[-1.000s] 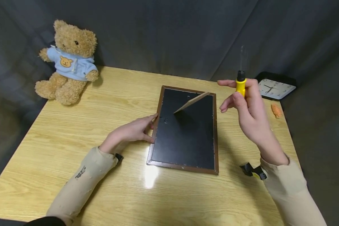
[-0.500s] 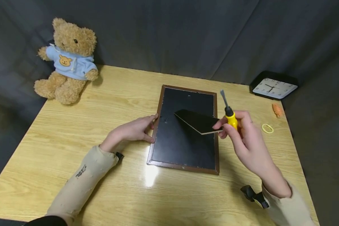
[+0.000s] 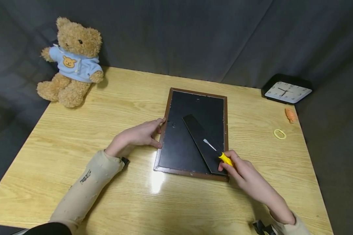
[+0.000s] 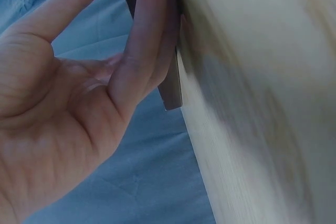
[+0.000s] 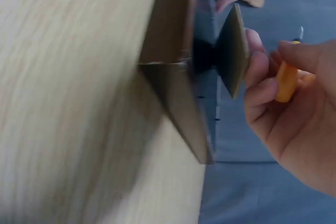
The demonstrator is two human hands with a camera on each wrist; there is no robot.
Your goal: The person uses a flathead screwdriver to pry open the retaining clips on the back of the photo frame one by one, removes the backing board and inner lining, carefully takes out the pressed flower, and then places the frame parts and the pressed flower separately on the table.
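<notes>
A picture frame [image 3: 176,150] with a brown rim and black back lies face down on the table. A black stand flap [image 3: 200,142] on its back angles toward the lower right corner. My left hand [image 3: 139,134] rests its fingers and thumb against the frame's left edge; the left wrist view shows that hand [image 4: 79,98] at the rim. My right hand [image 3: 250,178] holds a screwdriver [image 3: 226,159] by its yellow handle, its fingertips by the flap's lower end. In the right wrist view, the flap [image 5: 233,51] stands slightly raised off the back beside those fingers.
A teddy bear [image 3: 76,65] in a blue top sits at the back left. A black clock [image 3: 286,89] stands at the back right, with a small orange object [image 3: 290,115] and a yellow ring [image 3: 279,134] in front of it. Dark curtains hang behind the table.
My right hand has come down and toward me with the screwdriver, and the flap has swung from pointing up right to lying low toward the lower right. My left hand has stayed at the frame.
</notes>
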